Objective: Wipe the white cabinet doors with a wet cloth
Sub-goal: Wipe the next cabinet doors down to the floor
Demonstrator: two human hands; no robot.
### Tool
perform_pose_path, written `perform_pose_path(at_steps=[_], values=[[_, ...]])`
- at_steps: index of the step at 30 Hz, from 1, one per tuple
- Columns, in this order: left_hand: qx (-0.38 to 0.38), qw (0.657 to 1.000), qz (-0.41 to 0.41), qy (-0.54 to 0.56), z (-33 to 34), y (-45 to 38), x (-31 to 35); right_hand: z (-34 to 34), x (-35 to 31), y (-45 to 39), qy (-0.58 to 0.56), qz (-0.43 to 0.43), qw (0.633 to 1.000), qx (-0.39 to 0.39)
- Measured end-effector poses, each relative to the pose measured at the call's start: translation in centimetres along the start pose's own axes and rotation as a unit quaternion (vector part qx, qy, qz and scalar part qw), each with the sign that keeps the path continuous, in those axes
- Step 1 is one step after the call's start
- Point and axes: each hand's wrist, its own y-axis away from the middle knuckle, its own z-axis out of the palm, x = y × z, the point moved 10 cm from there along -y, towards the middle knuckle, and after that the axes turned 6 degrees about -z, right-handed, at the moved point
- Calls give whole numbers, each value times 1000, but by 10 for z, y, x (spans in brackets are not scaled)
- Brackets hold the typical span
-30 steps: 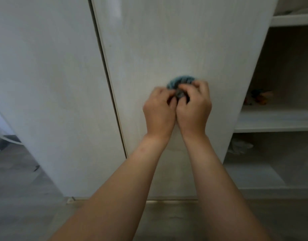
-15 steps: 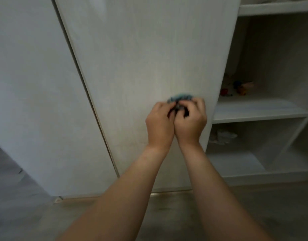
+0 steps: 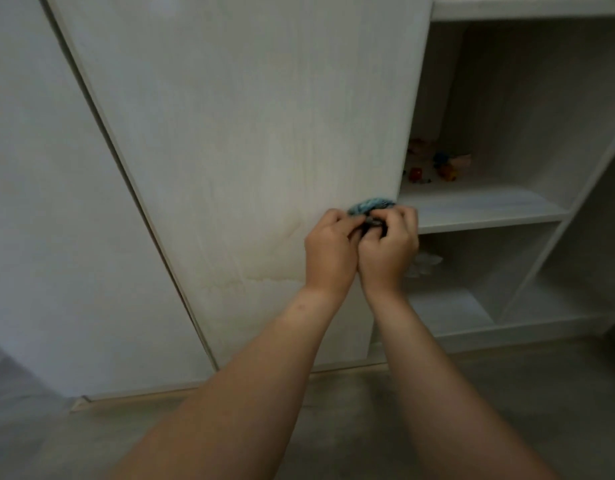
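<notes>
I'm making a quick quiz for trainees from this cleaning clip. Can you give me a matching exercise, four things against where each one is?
Things
1. cloth
2. small colourful items
3. water mark
4. left hand

Places
A. on the open shelf right of the door
B. on the door face, left of the hands
C. bunched in both hands at the door's right edge
D. side by side with the right hand

Pairs: 1-C, 2-A, 3-B, 4-D
</notes>
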Motion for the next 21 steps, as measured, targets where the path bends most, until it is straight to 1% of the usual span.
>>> perform_pose_path(at_steps=[1,4,5,6,8,10,12,14,16,18,21], values=[[2,1000,-11,16,-2,3,-5,3,-4,1,1,-12,1000,-15],[78,997,7,28,-32,-14,7,8,-42,-22,-19,-71,997,-14],[96,995,2,29,-43,-19,6,12,-53,-24,-30,-79,996,-7],[104,994,-3,28,-53,-20,1,17,-61,-18,-44,-76,996,-2],[98,995,-16,-3,-66,-7,-25,31,-63,16,-59,-75,995,-10],[81,994,-57,-49,-77,21,-70,52,-62,62,-55,-94,992,-65],[61,990,-106,-72,-91,42,-104,72,-66,96,-58,-112,984,-127],[82,987,-119,-68,-113,41,-112,85,-87,101,-75,-122,977,-157],[127,986,-99,-35,-141,22,-99,92,-120,84,-95,-130,975,-150],[159,984,-83,3,-168,0,-92,99,-150,65,-116,-128,977,-126],[170,980,-101,-13,-195,-6,-115,118,-170,80,-143,-124,974,-122]])
